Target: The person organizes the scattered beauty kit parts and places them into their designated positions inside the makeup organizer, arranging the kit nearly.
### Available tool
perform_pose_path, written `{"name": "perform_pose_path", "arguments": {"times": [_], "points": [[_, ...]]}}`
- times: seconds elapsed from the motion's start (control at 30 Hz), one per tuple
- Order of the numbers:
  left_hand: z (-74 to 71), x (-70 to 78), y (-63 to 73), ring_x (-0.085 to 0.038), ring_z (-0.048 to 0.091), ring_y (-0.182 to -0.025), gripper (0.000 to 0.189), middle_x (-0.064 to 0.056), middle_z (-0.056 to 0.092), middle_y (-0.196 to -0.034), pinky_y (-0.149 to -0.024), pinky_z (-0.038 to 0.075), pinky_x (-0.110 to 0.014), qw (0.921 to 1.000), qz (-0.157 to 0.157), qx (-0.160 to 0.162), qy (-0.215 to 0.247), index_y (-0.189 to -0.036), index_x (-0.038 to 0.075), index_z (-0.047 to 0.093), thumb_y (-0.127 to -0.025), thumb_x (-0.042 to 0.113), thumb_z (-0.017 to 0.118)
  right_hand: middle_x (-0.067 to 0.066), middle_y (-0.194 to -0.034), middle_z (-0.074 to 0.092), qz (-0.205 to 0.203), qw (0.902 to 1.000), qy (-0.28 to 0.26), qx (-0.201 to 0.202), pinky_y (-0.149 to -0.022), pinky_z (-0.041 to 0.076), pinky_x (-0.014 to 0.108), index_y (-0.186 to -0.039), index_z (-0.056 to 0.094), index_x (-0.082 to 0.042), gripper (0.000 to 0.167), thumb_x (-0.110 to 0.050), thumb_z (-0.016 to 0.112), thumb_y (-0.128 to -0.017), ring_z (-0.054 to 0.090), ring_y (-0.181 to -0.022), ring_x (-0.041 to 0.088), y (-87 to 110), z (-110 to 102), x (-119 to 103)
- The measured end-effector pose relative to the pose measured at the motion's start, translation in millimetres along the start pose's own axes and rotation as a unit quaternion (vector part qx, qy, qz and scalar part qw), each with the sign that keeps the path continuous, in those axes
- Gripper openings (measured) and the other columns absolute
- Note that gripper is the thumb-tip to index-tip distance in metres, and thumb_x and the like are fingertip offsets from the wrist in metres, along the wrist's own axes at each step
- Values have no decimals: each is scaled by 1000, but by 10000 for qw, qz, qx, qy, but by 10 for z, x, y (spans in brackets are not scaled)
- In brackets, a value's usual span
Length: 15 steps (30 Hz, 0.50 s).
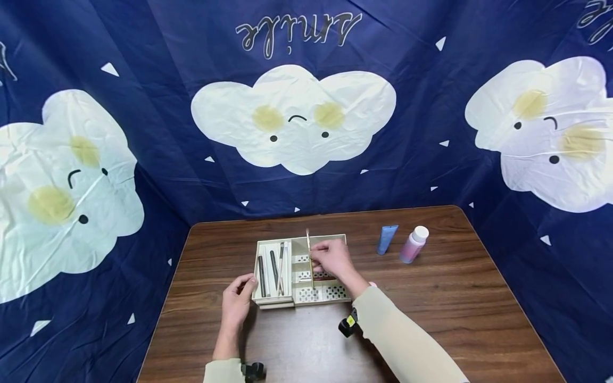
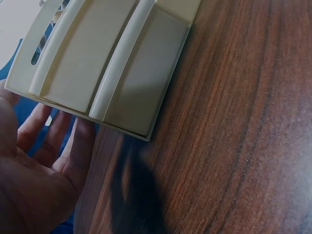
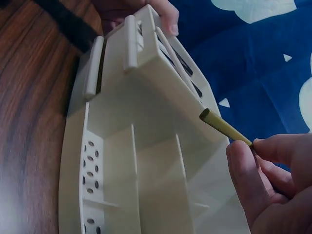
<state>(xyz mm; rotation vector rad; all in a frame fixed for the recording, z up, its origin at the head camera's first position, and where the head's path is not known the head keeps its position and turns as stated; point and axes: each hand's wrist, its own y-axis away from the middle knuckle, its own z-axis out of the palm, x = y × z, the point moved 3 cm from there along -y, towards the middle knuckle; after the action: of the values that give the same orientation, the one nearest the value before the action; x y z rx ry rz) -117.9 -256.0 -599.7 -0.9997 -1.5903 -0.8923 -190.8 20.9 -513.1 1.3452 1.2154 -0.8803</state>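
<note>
My right hand [image 1: 331, 258] pinches a slim stick that looks like a makeup brush [image 1: 308, 242], held nearly upright over the right compartments. Its thick gold end [image 3: 219, 124] points down; thumb and finger pinch it in the right wrist view. A cream storage box [image 1: 322, 302] stands below, with a tray at left and divided compartments at right. Several slim dark pens [image 1: 261, 275] and a brush [image 1: 281, 255] lie in the left tray. My left hand [image 1: 237, 300] grips the box's left front edge, its fingers [image 2: 80, 141] against the outer wall in the left wrist view.
A blue tube [image 1: 385, 239] and a pink bottle with a white cap [image 1: 414, 244] stand on the wooden table [image 1: 431, 298] right of the box. Blue cloth with white clouds [image 1: 294, 117] hangs behind and at both sides. Low dividers [image 3: 136, 180] split the right half.
</note>
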Motion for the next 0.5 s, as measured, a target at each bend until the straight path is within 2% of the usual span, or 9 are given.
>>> {"name": "perform_pose_path", "arguments": {"times": [0.3, 0.37, 0.5], "points": [[-5, 30, 0, -4, 60, -83, 22, 11, 70, -90, -72, 48, -17, 9999, 92, 45, 16, -113, 0, 74, -97, 14, 70, 17, -82, 76, -25, 9996, 75, -283, -68, 62, 45, -107, 73, 6, 21, -2, 73, -88, 68, -53, 12, -40, 328, -25], [-3, 34, 2, -4, 59, -83, 22, 10, 70, -91, -72, 48, -17, 9999, 102, 42, 7, -113, -1, 74, -97, 14, 70, 15, -80, 76, -37, 9994, 97, -343, -67, 62, 46, -106, 73, 5, 20, -1, 73, -87, 70, -54, 18, -30, 399, -45], [10, 32, 10, -4, 60, -82, 22, 7, 71, -92, -72, 48, -17, 9999, 102, 63, 14, -113, -1, 74, -97, 14, 70, 9, -73, 75, -112, 9989, 259, -381, -56, 61, 36, -102, 73, 3, 16, 1, 72, -85, 73, -59, 30, -17, 510, -51]]}}
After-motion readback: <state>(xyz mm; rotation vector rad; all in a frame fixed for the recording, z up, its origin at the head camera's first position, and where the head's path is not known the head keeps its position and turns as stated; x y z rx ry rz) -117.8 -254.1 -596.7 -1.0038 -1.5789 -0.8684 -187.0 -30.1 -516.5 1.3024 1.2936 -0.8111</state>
